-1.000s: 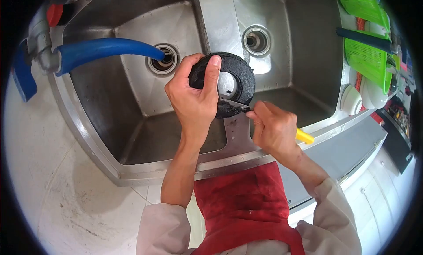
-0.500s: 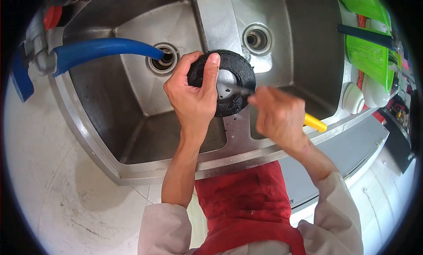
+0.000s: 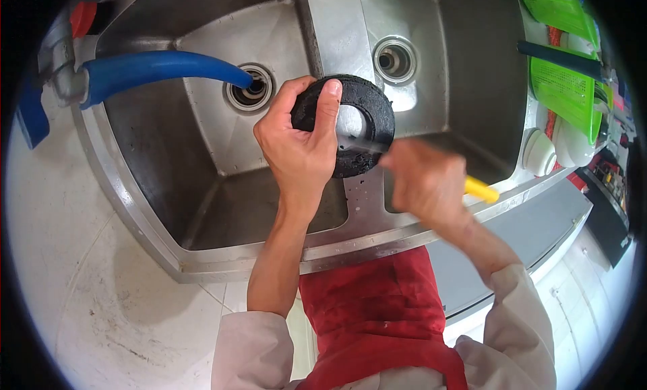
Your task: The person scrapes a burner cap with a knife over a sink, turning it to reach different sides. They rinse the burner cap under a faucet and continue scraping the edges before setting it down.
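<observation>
My left hand (image 3: 296,141) grips a black, crusted round disc (image 3: 377,114) from its left side, the thumb lying across its upper face. A smooth, silvery round centre shows inside the dark ring, and dark flakes lie at its lower edge. In my right hand (image 3: 428,181), fingers wrapped round, is a yellow-handled knife (image 3: 482,189); the handle's end sticks out on the right. Its thin blade, smeared by motion, crosses the lower part of the disc's centre. The disc is held over the steel divider (image 3: 340,33) between two sink basins.
A blue hose (image 3: 162,67) runs into the left basin's drain (image 3: 249,97). The right basin has its own drain (image 3: 395,60). Along the right edge stand green baskets (image 3: 563,87) and a white bowl (image 3: 540,152). Dark specks dot the divider below the disc.
The disc and my left hand have shifted slightly right in view. The knife blade has moved a little lower across the disc's centre; both grips stay the same.
</observation>
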Motion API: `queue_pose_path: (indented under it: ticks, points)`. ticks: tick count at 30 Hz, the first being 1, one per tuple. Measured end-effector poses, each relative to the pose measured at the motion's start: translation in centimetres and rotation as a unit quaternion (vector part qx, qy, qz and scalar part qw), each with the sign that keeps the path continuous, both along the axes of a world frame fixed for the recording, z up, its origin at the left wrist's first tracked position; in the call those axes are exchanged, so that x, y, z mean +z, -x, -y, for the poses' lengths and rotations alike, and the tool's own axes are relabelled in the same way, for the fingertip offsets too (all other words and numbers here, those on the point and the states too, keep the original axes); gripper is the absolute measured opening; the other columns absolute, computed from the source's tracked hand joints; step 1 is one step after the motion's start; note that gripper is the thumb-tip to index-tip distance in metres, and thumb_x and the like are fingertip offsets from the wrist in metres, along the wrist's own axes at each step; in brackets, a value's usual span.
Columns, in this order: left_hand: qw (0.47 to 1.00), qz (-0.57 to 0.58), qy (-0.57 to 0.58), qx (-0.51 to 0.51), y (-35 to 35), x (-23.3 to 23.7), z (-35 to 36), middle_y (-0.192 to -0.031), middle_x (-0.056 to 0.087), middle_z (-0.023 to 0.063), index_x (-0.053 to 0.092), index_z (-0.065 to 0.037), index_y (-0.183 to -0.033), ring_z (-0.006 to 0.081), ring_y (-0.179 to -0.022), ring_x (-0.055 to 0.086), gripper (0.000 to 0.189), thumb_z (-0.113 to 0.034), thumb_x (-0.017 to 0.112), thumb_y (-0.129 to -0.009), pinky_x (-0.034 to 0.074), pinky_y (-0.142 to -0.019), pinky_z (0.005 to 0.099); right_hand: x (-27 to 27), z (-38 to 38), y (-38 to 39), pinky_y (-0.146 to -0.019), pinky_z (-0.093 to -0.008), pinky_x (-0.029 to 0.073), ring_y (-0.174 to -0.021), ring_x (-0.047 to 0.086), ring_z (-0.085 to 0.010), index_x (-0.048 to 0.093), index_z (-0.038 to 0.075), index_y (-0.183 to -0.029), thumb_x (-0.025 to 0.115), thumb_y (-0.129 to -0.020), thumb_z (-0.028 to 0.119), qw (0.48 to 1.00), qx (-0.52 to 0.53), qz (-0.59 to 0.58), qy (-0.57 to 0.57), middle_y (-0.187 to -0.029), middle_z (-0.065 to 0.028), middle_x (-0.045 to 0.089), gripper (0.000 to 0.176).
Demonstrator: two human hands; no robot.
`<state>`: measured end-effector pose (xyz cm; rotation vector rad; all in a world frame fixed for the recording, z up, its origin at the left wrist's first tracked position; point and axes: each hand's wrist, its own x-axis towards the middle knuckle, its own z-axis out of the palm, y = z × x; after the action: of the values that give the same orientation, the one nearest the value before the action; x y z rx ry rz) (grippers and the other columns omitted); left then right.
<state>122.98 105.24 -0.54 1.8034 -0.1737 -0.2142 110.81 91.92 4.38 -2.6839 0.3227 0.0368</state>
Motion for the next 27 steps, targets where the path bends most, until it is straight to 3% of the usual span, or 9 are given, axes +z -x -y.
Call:
queue_pose_path:
  ticks: [3, 6, 7, 11, 14, 17, 23, 27]
  points:
    - [1.000, -0.012, 0.005, -0.003, -0.1, 0.0, -0.1, -0.067, 0.064, 0.0050, 0.069, 0.005, -0.091, 0.0083, -0.061, 0.055, 0.026, -0.019, 0.078, -0.092, 0.045, -0.058, 0.0253, 0.7, -1.0, 0.2, -0.047, -0.0403, 0.048, -0.053, 0.062, -0.0289, 0.057, 0.012, -0.077, 0.073, -0.087, 0.018, 0.999, 0.023, -0.031, 0.002, -0.067, -0.0061, 0.060, 0.020]
    - [1.000, -0.010, 0.011, 0.002, -0.1, 0.0, 0.0, -0.067, 0.064, 0.0048, 0.069, 0.005, -0.091, 0.0082, -0.062, 0.055, 0.026, -0.019, 0.078, -0.092, 0.045, -0.059, 0.0252, 0.2, -0.1, -1.0, -0.047, -0.0407, 0.048, -0.054, 0.062, -0.0294, 0.056, 0.012, -0.077, 0.074, -0.086, 0.019, 0.998, -0.050, -0.022, 0.028, -0.068, -0.0055, 0.060, 0.022]
    - [1.000, -0.011, 0.009, -0.001, -0.1, 0.1, 0.0, -0.067, 0.065, 0.0049, 0.069, 0.005, -0.091, 0.0082, -0.062, 0.056, 0.026, -0.019, 0.078, -0.092, 0.045, -0.059, 0.0251, 0.0, -1.3, 0.0, -0.047, -0.0408, 0.048, -0.053, 0.062, -0.0293, 0.055, 0.012, -0.076, 0.074, -0.086, 0.020, 0.999, -0.034, 0.007, -0.024, -0.067, -0.0056, 0.059, 0.023]
    - [1.000, -0.013, 0.004, -0.006, 0.0, 0.1, -0.2, -0.067, 0.066, 0.0057, 0.069, 0.005, -0.091, 0.0083, -0.062, 0.057, 0.025, -0.018, 0.077, -0.092, 0.046, -0.059, 0.0249, 0.1, -1.6, 0.1, -0.047, -0.0409, 0.048, -0.052, 0.062, -0.0280, 0.058, 0.012, -0.078, 0.073, -0.087, 0.017, 1.000, -0.024, 0.000, -0.019, -0.068, -0.0057, 0.061, 0.019]
    - [1.000, -0.009, 0.015, 0.000, 0.0, -0.1, -0.1, -0.068, 0.066, 0.0061, 0.069, 0.005, -0.091, 0.0086, -0.061, 0.057, 0.024, -0.018, 0.077, -0.092, 0.046, -0.059, 0.0252, 0.0, 0.8, -1.5, -0.046, -0.0403, 0.047, -0.051, 0.061, -0.0287, 0.058, 0.012, -0.078, 0.073, -0.087, 0.018, 0.997, -0.062, -0.001, 0.036, -0.067, -0.0063, 0.059, 0.019]
    - [1.000, -0.014, 0.019, 0.005, 0.1, -0.1, -0.2, -0.067, 0.065, 0.0059, 0.069, 0.005, -0.090, 0.0091, -0.061, 0.057, 0.025, -0.019, 0.077, -0.092, 0.046, -0.058, 0.0258, 0.3, -2.2, 0.4, -0.045, -0.0400, 0.047, -0.051, 0.061, -0.0292, 0.059, 0.011, -0.079, 0.072, -0.088, 0.018, 1.000, 0.013, -0.025, 0.007, -0.068, -0.0068, 0.060, 0.018]
    - [1.000, -0.008, 0.011, 0.002, -0.2, -0.1, -0.2, -0.066, 0.064, 0.0058, 0.069, 0.004, -0.089, 0.0102, -0.061, 0.056, 0.028, -0.022, 0.078, -0.092, 0.046, -0.059, 0.0270, 0.2, 0.1, -0.9, -0.045, -0.0405, 0.046, -0.051, 0.061, -0.0286, 0.059, 0.011, -0.079, 0.073, -0.088, 0.021, 1.000, 0.011, 0.000, 0.013, -0.066, -0.0063, 0.057, 0.019]
    - [1.000, -0.001, 0.001, -0.008, -0.5, -0.4, -0.3, -0.064, 0.062, 0.0057, 0.066, 0.003, -0.087, 0.0112, -0.060, 0.054, 0.031, -0.025, 0.077, -0.093, 0.045, -0.059, 0.0283, 0.8, 0.2, -0.6, -0.048, -0.0416, 0.048, -0.054, 0.061, -0.0322, 0.059, 0.010, -0.077, 0.072, -0.089, 0.020, 0.997, 0.076, -0.027, -0.019, -0.065, -0.0077, 0.059, 0.020]
